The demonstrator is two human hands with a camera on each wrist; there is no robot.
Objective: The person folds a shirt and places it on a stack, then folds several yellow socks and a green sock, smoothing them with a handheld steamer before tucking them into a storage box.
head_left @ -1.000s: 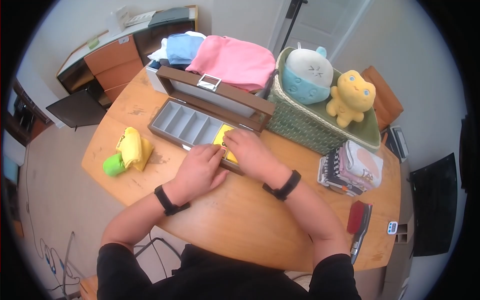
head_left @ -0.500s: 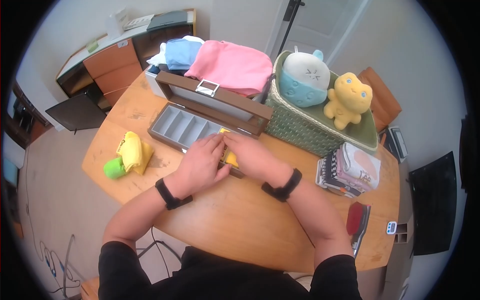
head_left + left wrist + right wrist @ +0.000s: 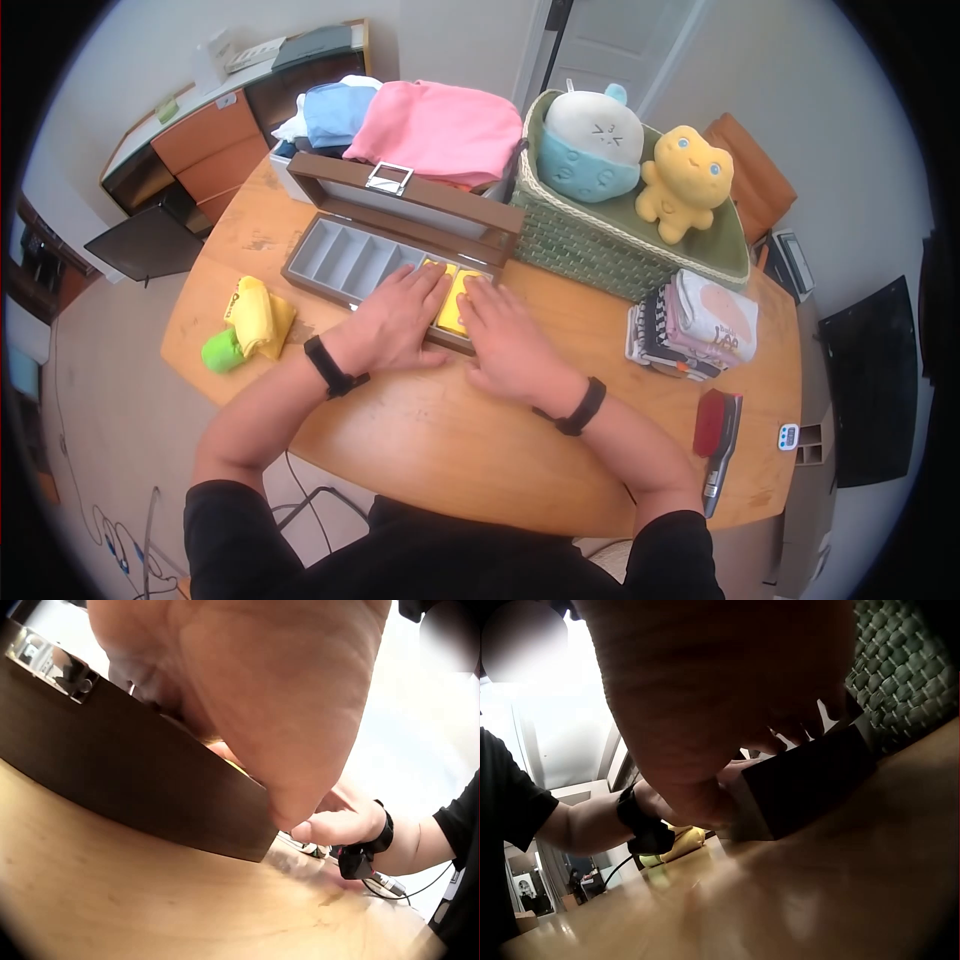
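A long brown box (image 3: 318,289) with grey compartments lies with its windowed lid (image 3: 440,197) raised. Folded yellow pieces (image 3: 454,312) fill its right end, while several compartments to the left are bare. My left hand (image 3: 393,318) rests its fairly straight fingers on the yellow at that end, thumb toward the front wall. Beside it, my right hand (image 3: 512,338) lays extended fingers on the rightmost yellow piece. In the left wrist view, the palm hangs over the box's dark front wall (image 3: 135,772). In the right wrist view, fingertips reach over the box end (image 3: 810,780).
A yellow bundle (image 3: 257,318) with a green roll (image 3: 222,351) lies left. Behind are piled clothes (image 3: 440,130) and a woven basket (image 3: 610,245) of plush toys. Folded clothes (image 3: 700,325), a red-faced brush (image 3: 712,430) and a small timer (image 3: 788,437) are right.
My hands, close together over the yellow pieces before, have spread slightly apart, and the fingers lie flatter. More yellow shows between them. The head view has shifted a little.
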